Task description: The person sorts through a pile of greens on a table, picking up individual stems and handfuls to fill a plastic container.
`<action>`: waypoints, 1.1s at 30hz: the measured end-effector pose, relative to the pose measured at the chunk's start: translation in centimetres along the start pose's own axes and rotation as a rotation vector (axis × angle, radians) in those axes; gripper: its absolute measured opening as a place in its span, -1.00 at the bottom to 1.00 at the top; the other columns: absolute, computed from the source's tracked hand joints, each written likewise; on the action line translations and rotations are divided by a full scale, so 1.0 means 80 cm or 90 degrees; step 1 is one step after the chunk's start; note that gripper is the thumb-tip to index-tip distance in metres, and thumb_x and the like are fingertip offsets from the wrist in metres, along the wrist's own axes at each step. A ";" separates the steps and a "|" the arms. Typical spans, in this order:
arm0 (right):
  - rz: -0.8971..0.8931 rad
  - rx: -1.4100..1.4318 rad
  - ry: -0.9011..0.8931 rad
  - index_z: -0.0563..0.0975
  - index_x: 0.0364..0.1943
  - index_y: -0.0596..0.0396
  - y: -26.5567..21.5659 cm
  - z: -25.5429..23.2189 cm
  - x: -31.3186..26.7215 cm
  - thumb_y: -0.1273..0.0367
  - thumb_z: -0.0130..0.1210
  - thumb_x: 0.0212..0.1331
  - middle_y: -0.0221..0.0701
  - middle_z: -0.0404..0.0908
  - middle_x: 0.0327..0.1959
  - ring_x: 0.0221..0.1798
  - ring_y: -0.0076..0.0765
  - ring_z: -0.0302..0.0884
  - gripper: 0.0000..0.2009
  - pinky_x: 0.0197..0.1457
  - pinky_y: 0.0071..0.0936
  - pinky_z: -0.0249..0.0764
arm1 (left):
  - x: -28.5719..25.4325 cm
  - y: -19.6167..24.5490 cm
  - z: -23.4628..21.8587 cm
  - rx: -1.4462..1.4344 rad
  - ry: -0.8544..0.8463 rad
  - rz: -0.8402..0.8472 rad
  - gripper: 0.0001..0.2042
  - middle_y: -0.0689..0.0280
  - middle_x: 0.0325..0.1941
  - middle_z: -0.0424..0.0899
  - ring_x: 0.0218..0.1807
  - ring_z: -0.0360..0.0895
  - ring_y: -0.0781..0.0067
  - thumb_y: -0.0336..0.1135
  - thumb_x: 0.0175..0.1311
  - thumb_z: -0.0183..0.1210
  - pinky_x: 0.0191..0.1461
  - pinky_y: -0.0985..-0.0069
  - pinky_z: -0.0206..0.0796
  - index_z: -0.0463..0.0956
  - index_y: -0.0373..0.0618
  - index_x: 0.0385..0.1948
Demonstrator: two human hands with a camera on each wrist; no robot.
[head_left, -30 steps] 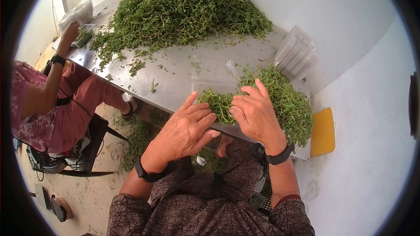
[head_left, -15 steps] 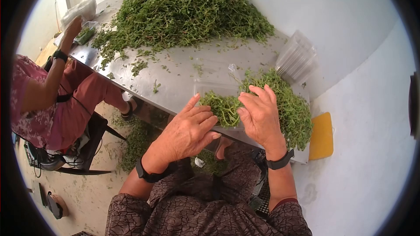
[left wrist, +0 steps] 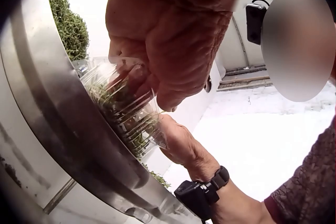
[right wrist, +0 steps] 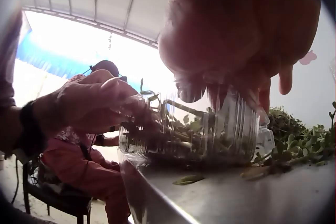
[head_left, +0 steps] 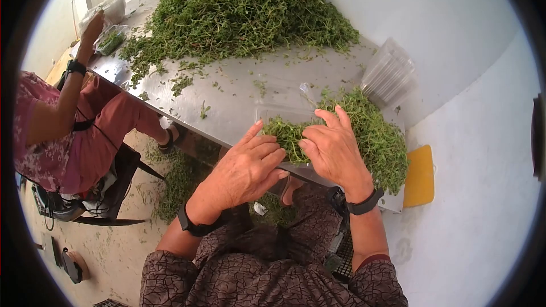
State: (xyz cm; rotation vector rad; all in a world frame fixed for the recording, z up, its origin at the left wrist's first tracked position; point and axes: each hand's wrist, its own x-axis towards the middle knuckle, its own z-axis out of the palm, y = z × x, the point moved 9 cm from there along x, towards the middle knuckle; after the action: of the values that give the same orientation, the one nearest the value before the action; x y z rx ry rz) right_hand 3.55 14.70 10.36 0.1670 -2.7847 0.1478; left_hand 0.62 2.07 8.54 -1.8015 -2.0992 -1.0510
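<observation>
L hand point(head_left: 242, 167), R hand point(head_left: 335, 153) @ greens point(head_left: 285, 132) in ctnr point(right wrist: 240, 132).

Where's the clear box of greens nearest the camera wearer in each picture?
Head: the clear box is near the centre.
Left wrist: the clear box is left of centre, slightly low.
Right wrist: the clear box is just below centre.
Shared landmark: the metal table, whose edge runs close by it in every view.
</observation>
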 end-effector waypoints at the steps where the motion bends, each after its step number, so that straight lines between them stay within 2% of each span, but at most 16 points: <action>1: 0.002 0.000 0.001 0.64 -0.31 0.17 0.002 0.000 0.001 0.24 0.11 0.26 -0.22 0.69 -0.27 0.24 0.08 0.43 -0.75 0.46 0.19 0.03 | 0.000 0.000 0.000 0.000 -0.001 0.001 -0.66 0.05 -0.05 0.63 0.17 0.52 0.07 -0.27 0.19 0.27 0.53 -0.02 0.02 0.56 -0.29 -0.08; 4: 0.000 0.016 -0.008 0.64 -0.27 0.16 0.004 0.001 0.000 0.25 0.09 0.28 -0.21 0.69 -0.27 0.22 0.11 0.44 -0.75 0.46 0.18 0.03 | -0.001 -0.002 -0.001 -0.005 -0.014 -0.008 -0.66 0.03 0.01 0.62 0.21 0.50 0.05 -0.29 0.18 0.27 0.53 -0.02 0.01 0.56 -0.30 -0.06; 6: 0.006 0.094 0.071 0.64 -0.20 0.16 0.005 -0.018 -0.006 0.23 0.09 0.29 -0.21 0.71 -0.20 0.23 0.11 0.44 -0.73 0.46 0.16 0.04 | -0.005 -0.003 -0.018 -0.010 0.032 -0.002 -0.64 0.00 0.08 0.61 0.27 0.46 -0.02 -0.26 0.22 0.23 0.53 -0.04 -0.02 0.56 -0.32 -0.02; 10: 0.000 0.092 0.132 0.63 -0.13 0.17 0.009 -0.045 -0.023 0.20 0.07 0.32 -0.20 0.71 -0.12 0.25 0.11 0.44 -0.69 0.45 0.14 0.06 | -0.018 -0.013 -0.045 0.016 0.074 -0.020 -0.61 0.00 0.15 0.59 0.34 0.40 -0.07 -0.19 0.28 0.17 0.53 -0.08 -0.06 0.56 -0.30 0.02; 13: -0.019 0.111 0.127 0.62 -0.08 0.16 0.001 -0.054 -0.032 0.16 0.07 0.33 -0.21 0.70 -0.06 0.28 0.07 0.42 -0.66 0.47 0.12 0.06 | -0.022 -0.013 -0.053 0.027 0.096 -0.019 -0.60 0.07 0.18 0.59 0.37 0.38 -0.06 -0.10 0.32 0.13 0.53 -0.13 -0.11 0.58 -0.19 0.04; 16: -0.056 0.114 0.087 0.63 -0.09 0.15 -0.019 -0.046 -0.036 0.17 0.10 0.30 -0.22 0.70 -0.05 0.29 0.05 0.42 -0.67 0.47 0.13 0.06 | -0.019 -0.007 -0.038 0.014 0.049 -0.009 -0.61 0.07 0.15 0.60 0.38 0.37 -0.03 -0.10 0.30 0.15 0.54 -0.12 -0.11 0.59 -0.16 0.03; 17: -0.052 0.134 0.093 0.65 -0.17 0.14 -0.022 -0.043 -0.037 0.20 0.13 0.26 -0.24 0.71 -0.08 0.28 0.04 0.42 -0.71 0.47 0.14 0.06 | -0.017 -0.006 -0.034 0.014 0.046 -0.008 -0.61 0.07 0.15 0.60 0.38 0.37 -0.03 -0.10 0.30 0.15 0.54 -0.12 -0.11 0.59 -0.16 0.03; 18: -0.050 0.135 0.095 0.65 -0.17 0.14 -0.022 -0.039 -0.038 0.20 0.13 0.26 -0.24 0.71 -0.08 0.28 0.04 0.42 -0.71 0.47 0.14 0.06 | -0.014 -0.003 -0.026 0.029 0.026 0.004 -0.62 0.08 0.12 0.62 0.37 0.37 -0.01 -0.12 0.27 0.18 0.54 -0.12 -0.12 0.60 -0.17 0.01; 20: -0.061 0.125 0.046 0.66 -0.28 0.14 -0.023 -0.022 -0.041 0.23 0.16 0.22 -0.28 0.72 -0.15 0.25 0.02 0.44 -0.75 0.48 0.16 0.05 | -0.011 0.001 -0.015 0.041 0.003 0.019 -0.63 0.09 0.09 0.63 0.37 0.38 0.02 -0.14 0.25 0.20 0.55 -0.12 -0.13 0.61 -0.18 -0.02; 21: -0.052 0.114 0.040 0.66 -0.39 0.14 -0.025 -0.018 -0.040 0.25 0.16 0.21 -0.31 0.72 -0.22 0.21 0.00 0.47 -0.77 0.48 0.17 0.05 | -0.009 -0.001 -0.007 0.041 -0.029 0.003 -0.65 0.11 0.06 0.64 0.35 0.39 0.03 -0.17 0.23 0.22 0.55 -0.12 -0.13 0.61 -0.19 -0.05; 25: -0.046 0.137 0.055 0.66 -0.44 0.15 -0.016 -0.013 -0.040 0.27 0.14 0.22 -0.32 0.72 -0.25 0.20 -0.02 0.48 -0.76 0.48 0.16 0.06 | -0.001 -0.003 0.000 0.043 -0.066 -0.020 -0.68 0.14 0.00 0.66 0.30 0.44 0.04 -0.23 0.16 0.26 0.56 -0.11 -0.13 0.61 -0.23 -0.11; 29: -0.038 0.114 0.043 0.67 -0.39 0.15 -0.015 -0.020 -0.041 0.24 0.15 0.22 -0.29 0.72 -0.22 0.20 -0.01 0.48 -0.75 0.48 0.15 0.06 | -0.004 -0.001 -0.010 0.048 -0.028 -0.004 -0.66 0.13 0.04 0.65 0.30 0.44 0.04 -0.23 0.13 0.28 0.55 -0.11 -0.13 0.60 -0.23 -0.10; 31: -0.044 0.142 0.116 0.68 -0.31 0.14 -0.012 -0.033 -0.047 0.22 0.16 0.21 -0.25 0.71 -0.13 0.22 0.00 0.46 -0.74 0.48 0.15 0.06 | -0.006 0.001 -0.026 0.037 0.053 -0.016 -0.62 0.12 0.09 0.62 0.31 0.44 0.04 -0.23 0.10 0.29 0.55 -0.12 -0.12 0.59 -0.23 -0.07; 33: -0.050 0.150 0.124 0.67 -0.28 0.15 -0.021 -0.036 -0.044 0.21 0.17 0.21 -0.24 0.70 -0.09 0.23 0.00 0.45 -0.73 0.47 0.16 0.06 | -0.004 0.005 -0.021 0.034 0.039 -0.003 -0.61 0.12 0.11 0.61 0.32 0.43 0.04 -0.24 0.10 0.29 0.55 -0.12 -0.12 0.59 -0.23 -0.05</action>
State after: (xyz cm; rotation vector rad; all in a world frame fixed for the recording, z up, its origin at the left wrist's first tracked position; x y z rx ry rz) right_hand 8.02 13.77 11.93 0.3028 -2.5557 0.4490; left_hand 0.61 0.80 9.73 -1.7183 -2.0772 -1.0268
